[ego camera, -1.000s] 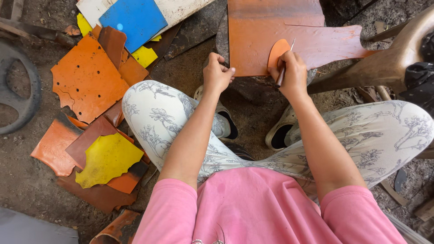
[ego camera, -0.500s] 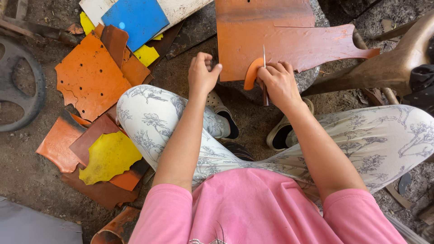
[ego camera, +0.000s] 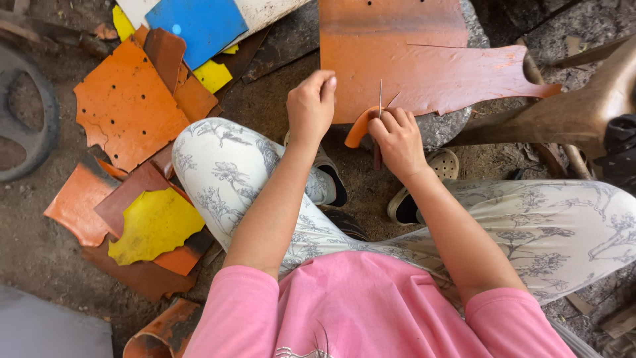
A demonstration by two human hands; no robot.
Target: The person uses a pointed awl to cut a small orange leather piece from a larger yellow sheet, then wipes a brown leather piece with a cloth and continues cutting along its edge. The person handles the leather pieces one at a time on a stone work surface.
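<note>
Head view, near to far. The person sits with knees apart, in a pink shirt (ego camera: 371, 305) and patterned trousers (ego camera: 543, 232). The right hand (ego camera: 397, 139) is closed around a thin knife (ego camera: 380, 99), blade upright, and also pinches a curled orange strip (ego camera: 358, 127) at the near edge of the brown sheet (ego camera: 424, 66). The left hand (ego camera: 311, 106), fingers curled into a loose fist, presses on the sheet's near-left edge; whether it grips anything cannot be told. The sheet lies on a stone slab (ego camera: 444, 129). For a clean cut, the left hand should likely pin the sheet close to the blade while staying out of its path. Coloured offcuts (ego camera: 132, 113) lie far left.
</note>
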